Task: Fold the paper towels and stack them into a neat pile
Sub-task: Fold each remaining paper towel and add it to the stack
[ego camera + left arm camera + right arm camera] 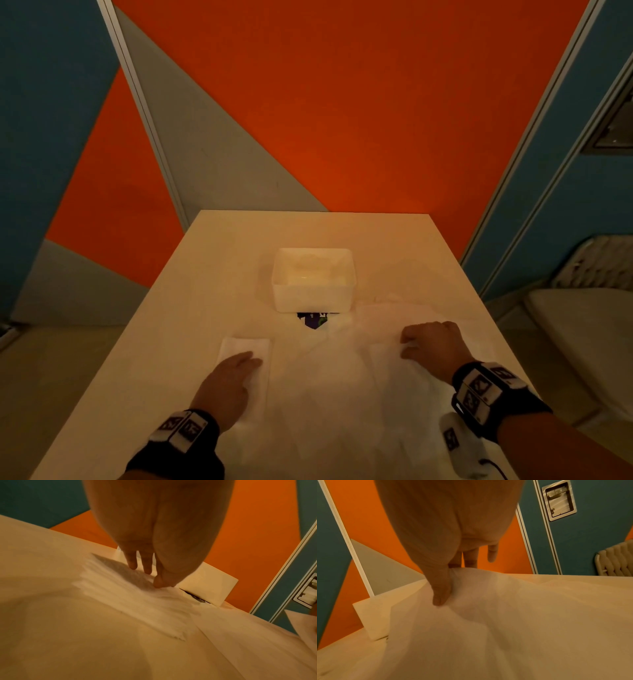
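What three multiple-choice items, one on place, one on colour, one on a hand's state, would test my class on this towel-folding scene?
1. Where does the white box stand?
A. beyond both hands
B. on the floor
C. under the left hand

2. What colour is the wall panel behind the table?
A. green
B. orange
C. black

3. What is the right hand doing?
A. pinching an unfolded paper towel
B. hanging idle
C. holding the box

Answers: 1 A, the box sits mid-table past the hands; 2 B, the panel is orange; 3 A, thumb and fingers gather the sheet, while the left hand presses the folded stack.
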`<action>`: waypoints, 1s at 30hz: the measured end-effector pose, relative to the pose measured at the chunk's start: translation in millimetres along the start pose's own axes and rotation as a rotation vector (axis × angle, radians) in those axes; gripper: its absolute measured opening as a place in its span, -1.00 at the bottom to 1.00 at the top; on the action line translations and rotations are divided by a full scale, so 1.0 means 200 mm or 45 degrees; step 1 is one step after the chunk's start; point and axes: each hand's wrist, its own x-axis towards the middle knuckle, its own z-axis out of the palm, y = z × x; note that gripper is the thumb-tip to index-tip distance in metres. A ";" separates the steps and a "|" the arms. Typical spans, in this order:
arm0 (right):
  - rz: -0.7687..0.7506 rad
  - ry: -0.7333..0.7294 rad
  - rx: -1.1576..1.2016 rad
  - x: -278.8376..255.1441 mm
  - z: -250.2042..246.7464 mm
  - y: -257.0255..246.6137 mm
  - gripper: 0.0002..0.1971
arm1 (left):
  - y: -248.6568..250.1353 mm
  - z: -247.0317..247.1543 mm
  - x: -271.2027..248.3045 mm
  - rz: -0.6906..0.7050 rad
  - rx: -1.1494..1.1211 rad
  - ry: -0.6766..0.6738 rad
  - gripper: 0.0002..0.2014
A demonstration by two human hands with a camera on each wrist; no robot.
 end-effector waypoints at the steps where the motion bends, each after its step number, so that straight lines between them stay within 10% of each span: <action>1: 0.020 -0.004 0.025 0.00 -0.01 0.00 -0.91 | 0.01 -0.01 0.00 -0.006 0.026 -0.022 -0.38; 7: -0.035 0.109 0.491 0.03 -0.13 -0.04 -0.75 | 0.09 -0.07 0.03 -0.086 -0.016 -0.128 -0.45; 12: -0.075 0.268 1.078 -0.02 -0.26 -0.18 -0.82 | 0.30 -0.14 0.06 -0.098 -0.639 -0.008 -0.85; 17: -0.085 0.293 1.656 -0.11 -0.36 -0.35 -0.84 | 0.52 -0.28 0.06 -0.150 -1.089 -0.366 -0.37; 30: 0.125 0.185 2.213 -0.15 -0.29 -0.37 -0.75 | 0.66 -0.38 0.09 0.001 -1.806 -0.261 -0.57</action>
